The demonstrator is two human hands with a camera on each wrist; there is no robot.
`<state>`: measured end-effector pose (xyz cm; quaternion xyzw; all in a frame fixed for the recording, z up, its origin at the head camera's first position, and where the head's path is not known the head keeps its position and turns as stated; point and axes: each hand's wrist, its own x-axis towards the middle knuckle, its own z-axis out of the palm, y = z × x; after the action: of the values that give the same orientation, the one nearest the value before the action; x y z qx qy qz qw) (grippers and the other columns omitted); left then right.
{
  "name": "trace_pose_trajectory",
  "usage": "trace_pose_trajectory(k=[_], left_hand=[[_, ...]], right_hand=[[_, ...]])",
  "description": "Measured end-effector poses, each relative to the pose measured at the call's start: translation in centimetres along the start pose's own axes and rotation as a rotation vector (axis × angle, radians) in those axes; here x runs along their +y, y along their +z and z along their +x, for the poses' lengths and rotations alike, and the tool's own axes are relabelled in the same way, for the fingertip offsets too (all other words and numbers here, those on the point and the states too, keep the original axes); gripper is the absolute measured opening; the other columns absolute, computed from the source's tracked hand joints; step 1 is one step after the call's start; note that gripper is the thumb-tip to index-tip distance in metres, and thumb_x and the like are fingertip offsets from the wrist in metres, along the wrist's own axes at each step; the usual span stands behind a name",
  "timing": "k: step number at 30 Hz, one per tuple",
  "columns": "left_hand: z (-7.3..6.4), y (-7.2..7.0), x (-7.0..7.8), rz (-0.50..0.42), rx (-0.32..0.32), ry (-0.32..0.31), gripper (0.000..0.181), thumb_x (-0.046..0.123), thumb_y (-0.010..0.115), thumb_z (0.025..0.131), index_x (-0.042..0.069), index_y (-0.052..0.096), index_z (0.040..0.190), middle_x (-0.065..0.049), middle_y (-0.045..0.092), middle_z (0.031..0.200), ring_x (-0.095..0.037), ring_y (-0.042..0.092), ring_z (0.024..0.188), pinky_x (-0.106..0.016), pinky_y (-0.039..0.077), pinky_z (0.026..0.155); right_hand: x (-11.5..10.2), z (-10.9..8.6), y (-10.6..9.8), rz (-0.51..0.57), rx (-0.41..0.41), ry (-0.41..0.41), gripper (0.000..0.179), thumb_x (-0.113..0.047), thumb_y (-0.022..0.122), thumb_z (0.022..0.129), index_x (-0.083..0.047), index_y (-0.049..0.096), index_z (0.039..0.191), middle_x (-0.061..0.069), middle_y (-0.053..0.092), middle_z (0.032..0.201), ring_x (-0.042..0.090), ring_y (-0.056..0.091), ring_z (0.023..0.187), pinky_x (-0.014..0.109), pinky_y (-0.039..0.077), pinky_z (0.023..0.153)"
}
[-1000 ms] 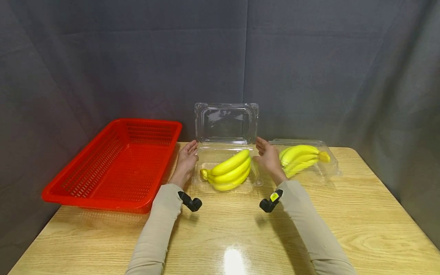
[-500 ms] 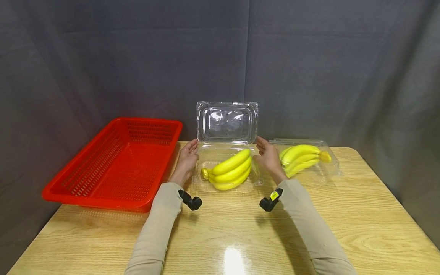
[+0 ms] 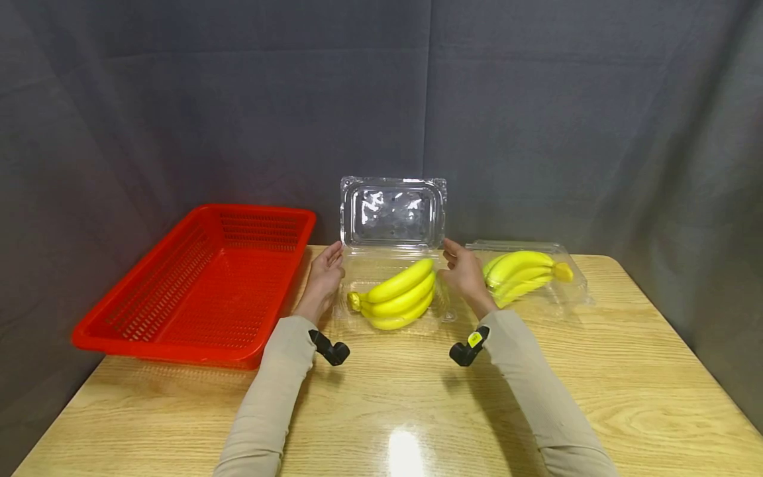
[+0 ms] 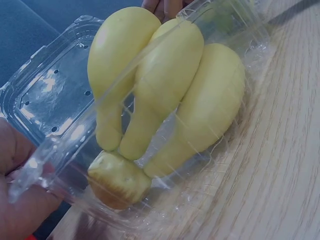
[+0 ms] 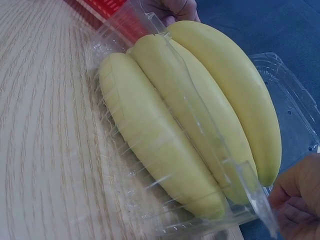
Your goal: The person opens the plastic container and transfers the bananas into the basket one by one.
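Two bare hands hold the sides of a clear plastic box [image 3: 365, 270] near the centre of the frame in the head view. The left hand [image 3: 324, 273] is at the box's left side, and the left wrist view shows its thumb and fingers pinching the plastic rim. The right hand [image 3: 467, 273] is at the opposite side, its thumb and fingers pinching the rim there, though some of its fingers are partly hidden in the right wrist view. The lid [image 3: 393, 212] stands upright behind the box, raised at the hinge. Inside the box lies a bunch of bananas [image 3: 398, 298], its stem end pointing left and its tips toward the right. Just beyond the right hand, right of centre, a second box [image 3: 569, 299] holds another bunch [image 3: 518, 275], its stem end pointing right. A red basket [image 3: 167, 354] with slotted walls fills much of the left of the frame, near the left hand. All of these sit on a wooden table [image 3: 381, 404], where a bright glare shows at the bottom centre. Beige sleeves [image 3: 539, 391] come in from the lower edge, with a small black camera [image 3: 330, 348] at each wrist. Grey cloth [image 3: 268, 119] hangs across the upper half.
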<state>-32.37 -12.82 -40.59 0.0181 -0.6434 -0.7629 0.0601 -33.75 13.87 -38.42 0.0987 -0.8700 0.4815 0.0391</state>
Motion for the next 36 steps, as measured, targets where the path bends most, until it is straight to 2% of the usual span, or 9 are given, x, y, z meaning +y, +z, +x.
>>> trace_pose_trajectory(k=[8,15,23,28,36], left_hand=[[-0.16,-0.05,0.01,0.043,0.013,-0.017,0.07,-0.023,0.033,0.081,-0.003,0.031,0.148,-0.019,0.032,0.152,-0.031,0.028,0.14,-0.035,0.025,0.111],[-0.18,-0.02,0.02,0.022,0.027,-0.025,0.066,-0.019,0.032,0.084,-0.004,0.031,0.148,-0.019,0.031,0.152,-0.03,0.029,0.14,-0.034,0.024,0.111],[-0.29,-0.06,-0.2,0.003,0.034,-0.03,0.06,-0.016,0.037,0.088,-0.006,0.031,0.147,-0.022,0.032,0.151,-0.034,0.028,0.139,-0.042,0.026,0.111],[-0.45,0.03,-0.1,0.021,0.045,-0.029,0.059,-0.013,0.04,0.089,-0.006,0.031,0.147,-0.022,0.032,0.151,-0.034,0.029,0.139,-0.043,0.027,0.11],[-0.11,0.35,0.11,0.082,0.05,-0.012,0.057,-0.011,0.042,0.089,-0.008,0.034,0.145,-0.021,0.034,0.15,-0.031,0.03,0.139,-0.038,0.026,0.111]], right_hand=[[-0.17,-0.06,-0.05,-0.01,-0.011,0.002,0.072,0.013,0.054,0.079,0.005,0.032,0.147,0.025,0.037,0.146,0.039,0.042,0.13,0.042,0.039,0.102],[-0.19,0.13,-0.04,0.0,-0.024,-0.008,0.07,0.014,0.053,0.079,0.007,0.033,0.146,0.026,0.036,0.147,0.039,0.039,0.132,0.043,0.038,0.103],[-0.01,-0.08,-0.07,0.044,-0.05,0.003,0.068,0.015,0.053,0.083,0.007,0.03,0.147,0.024,0.031,0.15,0.038,0.036,0.134,0.043,0.036,0.104],[0.01,-0.11,-0.08,0.036,-0.036,-0.009,0.067,0.012,0.055,0.084,0.008,0.031,0.146,0.025,0.034,0.148,0.038,0.037,0.133,0.043,0.036,0.104],[-0.56,-0.13,-0.42,0.013,-0.009,0.007,0.062,0.003,0.059,0.089,0.006,0.035,0.146,0.024,0.039,0.146,0.037,0.041,0.131,0.042,0.039,0.103]])
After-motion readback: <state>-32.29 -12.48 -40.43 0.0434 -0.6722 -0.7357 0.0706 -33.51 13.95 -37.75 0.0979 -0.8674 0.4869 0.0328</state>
